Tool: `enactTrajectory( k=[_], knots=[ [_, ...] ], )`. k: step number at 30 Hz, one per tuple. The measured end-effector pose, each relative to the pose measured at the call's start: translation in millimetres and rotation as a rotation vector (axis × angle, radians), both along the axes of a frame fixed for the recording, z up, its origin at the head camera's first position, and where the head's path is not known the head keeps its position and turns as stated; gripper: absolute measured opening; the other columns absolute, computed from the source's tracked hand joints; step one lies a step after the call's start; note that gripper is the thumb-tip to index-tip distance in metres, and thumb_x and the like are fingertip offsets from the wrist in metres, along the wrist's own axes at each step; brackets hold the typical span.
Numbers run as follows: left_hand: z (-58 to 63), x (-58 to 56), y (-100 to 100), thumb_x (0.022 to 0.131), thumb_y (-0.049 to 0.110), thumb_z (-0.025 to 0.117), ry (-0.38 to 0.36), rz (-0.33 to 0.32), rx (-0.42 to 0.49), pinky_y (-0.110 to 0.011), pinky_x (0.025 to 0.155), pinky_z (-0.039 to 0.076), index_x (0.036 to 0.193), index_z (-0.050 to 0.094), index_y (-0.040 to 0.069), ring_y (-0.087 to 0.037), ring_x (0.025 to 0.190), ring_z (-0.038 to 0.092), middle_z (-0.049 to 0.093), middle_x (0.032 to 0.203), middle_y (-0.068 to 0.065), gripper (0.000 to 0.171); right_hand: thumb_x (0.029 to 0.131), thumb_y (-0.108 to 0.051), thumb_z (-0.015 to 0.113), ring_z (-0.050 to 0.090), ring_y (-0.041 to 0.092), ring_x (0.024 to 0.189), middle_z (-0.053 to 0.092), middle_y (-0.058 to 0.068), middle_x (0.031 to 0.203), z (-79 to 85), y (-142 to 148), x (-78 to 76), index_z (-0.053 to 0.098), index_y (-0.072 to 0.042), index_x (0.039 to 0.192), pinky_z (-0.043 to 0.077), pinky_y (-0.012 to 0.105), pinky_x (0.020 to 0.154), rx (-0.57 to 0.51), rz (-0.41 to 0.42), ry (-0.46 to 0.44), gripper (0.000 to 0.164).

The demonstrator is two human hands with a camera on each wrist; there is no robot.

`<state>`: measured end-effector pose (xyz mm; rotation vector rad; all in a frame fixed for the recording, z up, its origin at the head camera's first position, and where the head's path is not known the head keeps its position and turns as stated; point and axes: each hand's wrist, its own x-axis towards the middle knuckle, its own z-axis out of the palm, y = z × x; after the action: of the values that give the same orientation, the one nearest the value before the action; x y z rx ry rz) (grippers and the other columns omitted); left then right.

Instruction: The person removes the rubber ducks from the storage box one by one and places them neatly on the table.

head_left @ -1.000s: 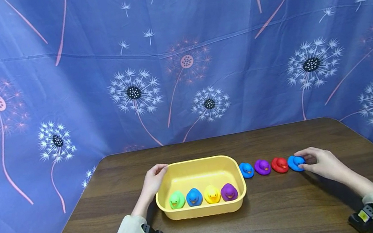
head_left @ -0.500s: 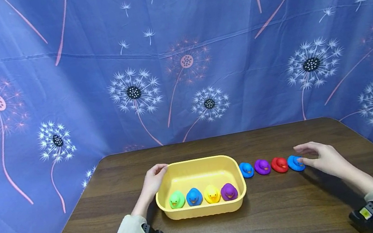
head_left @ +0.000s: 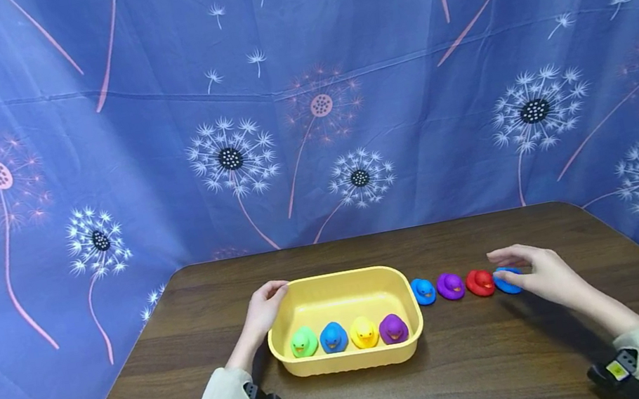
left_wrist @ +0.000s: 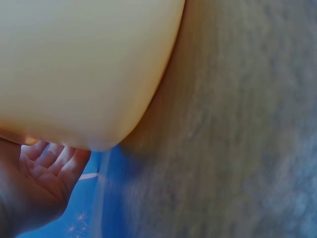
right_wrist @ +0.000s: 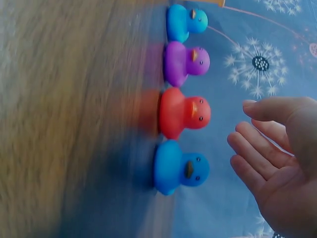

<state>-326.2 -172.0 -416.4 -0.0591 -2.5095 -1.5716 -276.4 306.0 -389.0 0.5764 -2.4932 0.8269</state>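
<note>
My left hand (head_left: 262,311) grips the back left corner of a yellow plastic tub (head_left: 351,361). In the left wrist view its fingers (left_wrist: 64,166) lie against the outer wall, their tips hidden behind it. Inside the tub, along the near side, sit a green duck (head_left: 304,343), a blue duck (head_left: 334,339), a yellow duck (head_left: 364,333) and a purple duck (head_left: 393,330). My right hand (head_left: 544,270), fingers relaxed and holding nothing, hovers by the rightmost blue duck (right_wrist: 171,168) and partly covers it in the head view. The right wrist view shows a gap between them.
Right of the tub, a row on the brown table (head_left: 466,373) runs from a blue duck (head_left: 423,292) through a purple duck (head_left: 450,287) to a red duck (head_left: 480,283), ending at the rightmost blue duck. A blue dandelion-patterned cloth (head_left: 433,115) hangs behind the table.
My right hand has let go of the rightmost blue duck, drawn back slightly, then shifted left above it. The left hand, tub and ducks stay in place.
</note>
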Motion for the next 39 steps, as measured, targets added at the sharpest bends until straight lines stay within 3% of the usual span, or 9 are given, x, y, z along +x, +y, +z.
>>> enactTrajectory(
  k=[8,16,20,23,28,32,35,39],
  knots=[
    [0.4,0.1,0.6,0.095,0.02,0.052,-0.01,-0.002,-0.006,-0.029,0.078,0.045,0.111,0.064,0.002,-0.024,0.098,0.059,0.065,0.104,-0.014,0.027,0.081,-0.005,0.07,0.066,0.004,0.084,0.069,0.014,0.104,1.1,-13.3,1.5,0.066,-0.005,0.109,0.05,0.015,0.068,-0.029,0.093,-0.044,0.029],
    [0.3,1.3,0.4,0.095,0.019,0.053,-0.006,0.006,-0.012,-0.03,0.078,0.045,0.11,0.064,0.001,-0.025,0.096,0.059,0.065,0.104,-0.015,0.026,0.079,-0.007,0.072,0.066,0.013,0.086,0.069,0.004,0.102,-0.5,-28.0,1.4,0.067,-0.01,0.109,0.049,0.021,0.071,0.021,0.099,-0.003,0.03],
    [0.2,0.7,0.8,0.095,0.02,0.053,-0.002,0.006,-0.017,-0.029,0.078,0.045,0.11,0.064,0.002,-0.024,0.097,0.059,0.066,0.104,-0.013,0.026,0.078,-0.006,0.073,0.067,0.011,0.085,0.069,0.003,0.101,0.2,-37.0,1.3,0.067,-0.01,0.108,0.051,0.027,0.07,0.021,0.116,0.007,0.031],
    [0.1,0.6,1.5,0.095,0.019,0.052,0.004,0.002,-0.018,-0.028,0.077,0.045,0.11,0.064,0.001,-0.023,0.096,0.059,0.066,0.103,-0.013,0.026,0.077,-0.006,0.074,0.065,0.003,0.082,0.069,0.005,0.1,-0.4,-42.9,-0.2,0.067,-0.007,0.107,0.052,0.023,0.069,0.006,0.147,0.023,0.031],
    [-0.5,0.4,1.0,0.095,0.019,0.053,0.004,0.007,-0.012,-0.028,0.078,0.045,0.11,0.065,0.002,-0.023,0.097,0.059,0.066,0.104,-0.013,0.026,0.075,-0.004,0.075,0.066,0.009,0.083,0.069,0.004,0.1,-1.0,-53.7,-2.8,0.068,-0.007,0.106,0.048,0.014,0.073,0.001,0.174,0.043,0.032],
    [-1.0,0.7,0.2,0.095,0.019,0.053,0.008,0.008,-0.019,-0.031,0.08,0.046,0.11,0.064,0.001,-0.024,0.097,0.059,0.066,0.104,-0.014,0.026,0.075,-0.005,0.075,0.067,0.019,0.089,0.069,0.002,0.103,0.9,-63.3,-3.0,0.067,-0.008,0.109,0.051,0.023,0.075,0.006,0.184,0.006,0.034],
    [-1.3,0.7,-0.2,0.095,0.018,0.053,0.015,0.007,-0.027,-0.032,0.081,0.046,0.11,0.064,0.001,-0.025,0.097,0.059,0.066,0.104,-0.015,0.026,0.077,-0.008,0.075,0.067,0.016,0.092,0.069,0.002,0.104,2.9,-70.4,-2.2,0.066,-0.009,0.11,0.053,0.033,0.076,0.004,0.202,-0.009,0.035],
    [-1.5,0.0,0.1,0.095,0.018,0.053,0.02,0.006,-0.023,-0.032,0.081,0.046,0.11,0.065,0.001,-0.024,0.097,0.059,0.066,0.104,-0.015,0.025,0.077,-0.012,0.076,0.065,0.011,0.094,0.068,0.0,0.105,4.8,-79.1,-1.0,0.066,-0.011,0.111,0.052,0.031,0.079,0.012,0.223,0.012,0.036]
  ],
)
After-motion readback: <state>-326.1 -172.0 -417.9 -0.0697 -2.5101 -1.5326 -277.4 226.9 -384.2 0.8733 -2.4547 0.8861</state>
